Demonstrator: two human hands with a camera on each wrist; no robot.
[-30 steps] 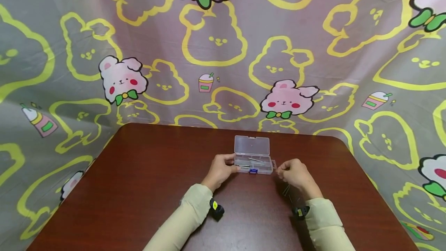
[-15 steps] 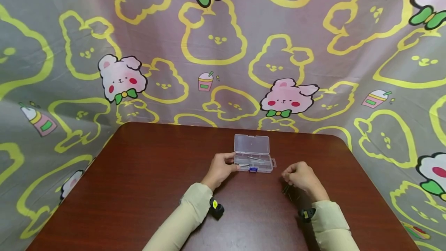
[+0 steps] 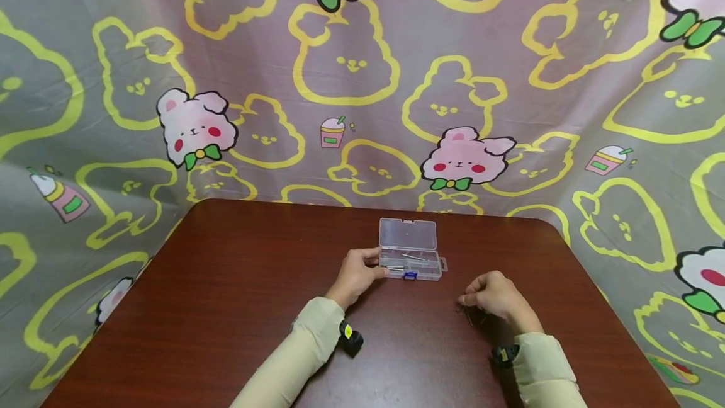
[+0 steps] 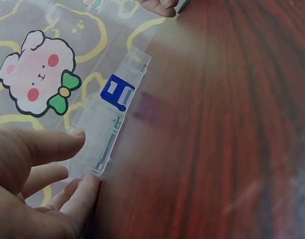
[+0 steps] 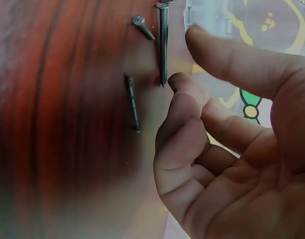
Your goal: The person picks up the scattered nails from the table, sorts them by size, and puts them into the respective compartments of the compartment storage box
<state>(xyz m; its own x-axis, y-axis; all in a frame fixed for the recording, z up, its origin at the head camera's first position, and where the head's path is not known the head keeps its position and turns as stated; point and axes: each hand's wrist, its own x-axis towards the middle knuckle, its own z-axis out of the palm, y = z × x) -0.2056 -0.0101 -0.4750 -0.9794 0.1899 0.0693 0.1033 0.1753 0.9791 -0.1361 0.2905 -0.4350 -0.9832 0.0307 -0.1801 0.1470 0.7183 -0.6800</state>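
Observation:
A clear plastic compartment box (image 3: pixel 421 255) with a blue latch (image 3: pixel 410 276) lies on the table, its lid (image 3: pixel 408 233) raised. Several nails lie inside. My left hand (image 3: pixel 357 274) holds the box's left end, the thumb at the front corner and fingers behind. My right hand (image 3: pixel 495 294) is low over the table, right of the box. In the right wrist view its thumb and index fingertip are apart, with no nail between them. Close by lie a pair of long nails (image 5: pixel 163 45), a nail with a round head (image 5: pixel 144 27) and a dark nail (image 5: pixel 134 104).
The brown wooden table (image 3: pixel 255 269) ends just behind the box. A grey curtain (image 3: pixel 255 62) with yellow outlined animals hangs around its far and side edges. A hanging tab (image 3: pixel 444 264) sticks out from the box's right end.
My right hand has moved away from the box's right end, rightward and nearer to me, over the loose nails. My left hand and the box stay in place.

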